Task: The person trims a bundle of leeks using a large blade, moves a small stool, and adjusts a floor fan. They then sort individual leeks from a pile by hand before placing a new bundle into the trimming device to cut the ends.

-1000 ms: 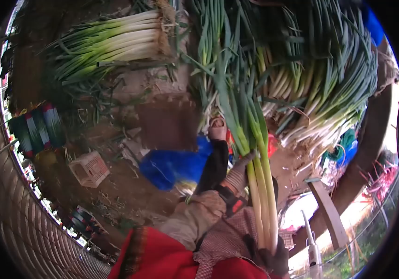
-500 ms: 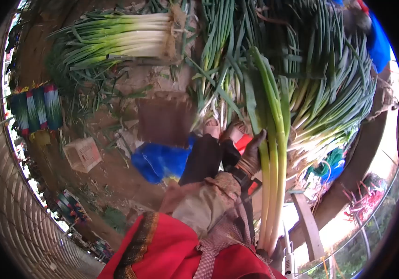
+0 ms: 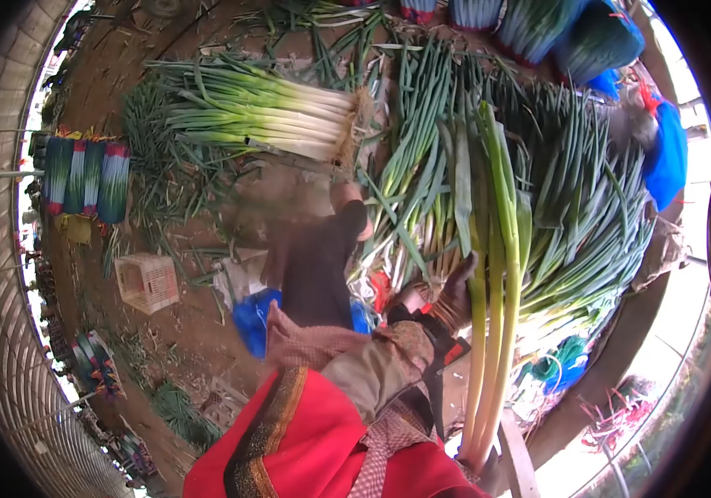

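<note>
A few long green onions stand upright in front of me, green leaves up and pale root ends down. My left hand is closed around the stalks at mid-length, with a dark band on its wrist. Low in the view, my right hand is wrapped about the root ends, its fingers partly hidden. Beyond the held stalks lies a large heap of green onions, leaves pointing away. A neat row of trimmed green onions lies to the upper left, roots to the right, with a dark-handled tool along its near edge.
My foot is on the ground by the onions. A pale plastic crate stands on the left, below tied onion bundles. Blue sheeting lies by my leg. A raised edge curves along the right, beside red strings.
One leg has stepped forward, toward the onion row, and now covers the brown block on the ground. The view has shifted. Both hands keep hold of the green onions.
</note>
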Motion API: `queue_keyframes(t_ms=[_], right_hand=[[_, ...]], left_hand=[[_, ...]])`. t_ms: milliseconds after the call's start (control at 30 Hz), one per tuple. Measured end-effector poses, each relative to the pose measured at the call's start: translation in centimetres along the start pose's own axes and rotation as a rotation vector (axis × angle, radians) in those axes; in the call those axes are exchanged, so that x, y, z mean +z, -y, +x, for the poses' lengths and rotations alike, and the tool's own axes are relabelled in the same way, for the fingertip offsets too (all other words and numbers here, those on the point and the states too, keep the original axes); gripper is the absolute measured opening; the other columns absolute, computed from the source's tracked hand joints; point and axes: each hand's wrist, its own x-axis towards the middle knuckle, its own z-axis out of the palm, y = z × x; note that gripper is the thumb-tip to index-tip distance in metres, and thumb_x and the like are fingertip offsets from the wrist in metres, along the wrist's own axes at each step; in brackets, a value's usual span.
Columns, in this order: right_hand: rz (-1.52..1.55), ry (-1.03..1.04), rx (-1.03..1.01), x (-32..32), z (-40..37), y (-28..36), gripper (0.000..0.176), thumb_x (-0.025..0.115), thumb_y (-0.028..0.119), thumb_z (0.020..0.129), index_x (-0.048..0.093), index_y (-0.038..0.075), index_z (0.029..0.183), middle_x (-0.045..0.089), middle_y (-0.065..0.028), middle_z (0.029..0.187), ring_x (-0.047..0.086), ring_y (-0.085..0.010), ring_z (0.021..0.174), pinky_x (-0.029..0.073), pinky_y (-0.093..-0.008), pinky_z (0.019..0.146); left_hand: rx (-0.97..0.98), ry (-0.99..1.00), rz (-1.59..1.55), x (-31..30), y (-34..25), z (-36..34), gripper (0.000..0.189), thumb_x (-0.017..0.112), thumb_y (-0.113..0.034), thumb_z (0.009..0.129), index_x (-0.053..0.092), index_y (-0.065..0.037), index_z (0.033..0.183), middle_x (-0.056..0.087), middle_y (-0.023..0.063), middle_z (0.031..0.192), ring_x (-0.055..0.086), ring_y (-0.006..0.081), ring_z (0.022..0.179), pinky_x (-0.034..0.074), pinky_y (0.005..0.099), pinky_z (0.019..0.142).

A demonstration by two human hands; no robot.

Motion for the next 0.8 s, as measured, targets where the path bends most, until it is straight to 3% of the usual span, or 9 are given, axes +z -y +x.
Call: queue_keyframes(t_ms=[233,300,433,500,533,600,700,767,800], right_hand=[[-0.125,-0.037,-0.029,2.3,5.4,3.2,0.052,0.077,0.005,0.076,0.058,-0.001,0.124,0.071,-0.0182,0.089,0.071,-0.0277,0.076,0.054,-0.0389,0.066],[-0.131,-0.012,-0.161,4.1,10.5,5.9,0.055,0.078,0.011,0.075,0.057,0.003,0.126,0.07,-0.0233,0.089,0.07,-0.0406,0.081,0.055,-0.0478,0.067],[-0.288,0.035,-0.691,10.2,24.2,18.0,0.054,0.087,0.014,0.072,0.063,0.001,0.118,0.069,-0.0196,0.089,0.067,-0.0401,0.078,0.054,-0.0457,0.069],[-0.158,0.254,-0.68,13.8,30.5,27.9,0.043,0.08,0.015,0.082,0.062,0.0,0.117,0.065,-0.0191,0.108,0.064,-0.0364,0.098,0.051,-0.0425,0.082],[-0.371,0.19,-0.892,16.3,34.3,30.9,0.046,0.08,0.016,0.082,0.062,0.0,0.12,0.065,-0.0187,0.106,0.064,-0.0356,0.095,0.051,-0.042,0.081],[-0.071,0.499,-0.761,21.8,41.2,37.7,0.047,0.078,0.023,0.086,0.06,0.001,0.124,0.066,-0.0183,0.099,0.066,-0.0341,0.093,0.052,-0.042,0.079],[-0.036,0.566,-0.918,29.6,50.0,44.3,0.054,0.077,0.025,0.089,0.057,0.003,0.134,0.07,-0.0172,0.096,0.07,-0.0273,0.085,0.055,-0.0369,0.078],[-0.392,0.595,-0.96,33.5,55.8,45.8,0.056,0.071,0.028,0.091,0.051,0.005,0.139,0.067,-0.0209,0.118,0.068,-0.0344,0.102,0.053,-0.0416,0.093],[-0.295,0.665,-0.931,36.2,59.3,44.5,0.056,0.071,0.027,0.09,0.052,0.004,0.137,0.066,-0.0218,0.119,0.067,-0.0354,0.105,0.052,-0.0418,0.094]], left_hand=[[0.222,0.016,0.118,0.7,-11.6,0.8,0.063,0.071,-0.04,0.089,0.051,-0.006,0.138,0.066,0.0139,0.121,0.066,0.0297,0.106,0.056,0.0441,0.091],[0.339,-0.015,0.188,2.9,-18.0,0.1,0.063,0.07,-0.04,0.089,0.05,-0.006,0.139,0.065,0.0136,0.122,0.066,0.029,0.107,0.056,0.0437,0.092],[0.724,0.062,0.32,2.5,-35.2,-2.0,0.076,0.07,-0.048,0.086,0.043,-0.01,0.146,0.058,0.0116,0.135,0.059,0.0308,0.118,0.051,0.0489,0.1],[0.884,0.012,0.517,4.2,-44.5,-5.2,0.081,0.069,-0.054,0.086,0.04,-0.011,0.148,0.052,0.0124,0.142,0.054,0.0327,0.125,0.047,0.0514,0.104],[0.926,-0.025,0.589,5.1,-48.9,-6.9,0.084,0.068,-0.057,0.086,0.039,-0.011,0.15,0.049,0.0128,0.145,0.051,0.0337,0.129,0.045,0.0527,0.106],[0.94,-0.054,0.622,6.2,-56.0,-9.3,0.079,0.065,-0.057,0.089,0.039,-0.012,0.149,0.05,0.0112,0.142,0.049,0.0335,0.128,0.044,0.0525,0.105],[0.949,-0.17,0.606,2.0,-65.5,-10.5,0.074,0.064,-0.053,0.09,0.043,-0.01,0.147,0.051,0.0157,0.142,0.047,0.0357,0.131,0.036,0.0569,0.11],[0.889,-0.299,0.542,-3.3,-69.9,-9.6,0.076,0.058,-0.055,0.092,0.042,-0.005,0.147,0.047,0.0194,0.146,0.043,0.0391,0.133,0.028,0.0588,0.116],[0.796,-0.39,0.419,-6.5,-71.5,-9.1,0.071,0.057,-0.051,0.093,0.043,-0.003,0.144,0.046,0.0204,0.146,0.04,0.0396,0.135,0.026,0.0597,0.117]])
